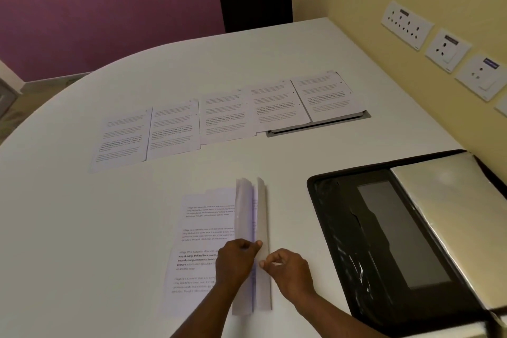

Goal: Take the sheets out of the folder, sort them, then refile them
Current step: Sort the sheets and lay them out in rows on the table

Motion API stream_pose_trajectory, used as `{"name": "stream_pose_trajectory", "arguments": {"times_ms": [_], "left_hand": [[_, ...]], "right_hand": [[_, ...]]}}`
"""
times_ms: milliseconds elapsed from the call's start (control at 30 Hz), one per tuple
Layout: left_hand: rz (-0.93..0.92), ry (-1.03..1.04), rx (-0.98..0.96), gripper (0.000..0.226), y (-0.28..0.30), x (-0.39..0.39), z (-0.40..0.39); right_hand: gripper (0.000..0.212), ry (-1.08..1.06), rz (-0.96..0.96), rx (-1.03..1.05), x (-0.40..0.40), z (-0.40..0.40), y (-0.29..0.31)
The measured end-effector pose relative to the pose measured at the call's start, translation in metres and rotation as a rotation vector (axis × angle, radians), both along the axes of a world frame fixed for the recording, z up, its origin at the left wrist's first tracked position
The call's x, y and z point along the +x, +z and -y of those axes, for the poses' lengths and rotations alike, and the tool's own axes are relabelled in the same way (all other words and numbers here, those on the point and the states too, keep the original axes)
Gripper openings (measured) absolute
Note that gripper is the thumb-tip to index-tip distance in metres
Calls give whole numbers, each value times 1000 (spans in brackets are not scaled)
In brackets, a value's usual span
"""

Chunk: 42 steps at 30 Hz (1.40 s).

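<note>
White counter (pixel 82 228) carries the stack of sheets (pixel 197 241) near its front edge, thin, limp and slippery, so the left hand (pixel 236 261) and right hand (pixel 290 269) pinch raised leaves (pixel 252 211) by their near edge, fingers curled, the open folder (pixel 343 228) lying toward the right edge.

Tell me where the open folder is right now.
The open folder lies flat at the table's near right, by the yellow wall, right of the stack of sheets both hands are leafing through.
</note>
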State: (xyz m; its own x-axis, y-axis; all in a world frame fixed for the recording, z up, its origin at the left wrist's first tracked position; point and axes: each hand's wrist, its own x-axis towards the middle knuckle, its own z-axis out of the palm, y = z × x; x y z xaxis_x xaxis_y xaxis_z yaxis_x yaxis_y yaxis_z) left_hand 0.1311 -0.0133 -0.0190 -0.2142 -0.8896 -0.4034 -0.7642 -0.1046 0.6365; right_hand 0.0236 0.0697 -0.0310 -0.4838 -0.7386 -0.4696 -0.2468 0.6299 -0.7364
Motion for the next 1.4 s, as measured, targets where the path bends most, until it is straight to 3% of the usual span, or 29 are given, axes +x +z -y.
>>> {"name": "stream_pose_trajectory", "arguments": {"times_ms": [167,367,600,1033,1400], "left_hand": [[41,11,-20,39,2,2,-3],[152,-125,-122,35,-1,-11,-22],[249,-72,-53,24,-16,-27,-31],[212,-19,3,20,-25,-33,-29],[190,-49,32,33,-12,-40,-34]], "right_hand": [[22,-87,80,14,-5,-4,-5],[21,-124,125,53,-9,-7,-13],[16,-139,223,45,-16,-10,-13],[17,-146,302,64,-25,-9,-9],[30,-145,251,62,-40,16,1]]}}
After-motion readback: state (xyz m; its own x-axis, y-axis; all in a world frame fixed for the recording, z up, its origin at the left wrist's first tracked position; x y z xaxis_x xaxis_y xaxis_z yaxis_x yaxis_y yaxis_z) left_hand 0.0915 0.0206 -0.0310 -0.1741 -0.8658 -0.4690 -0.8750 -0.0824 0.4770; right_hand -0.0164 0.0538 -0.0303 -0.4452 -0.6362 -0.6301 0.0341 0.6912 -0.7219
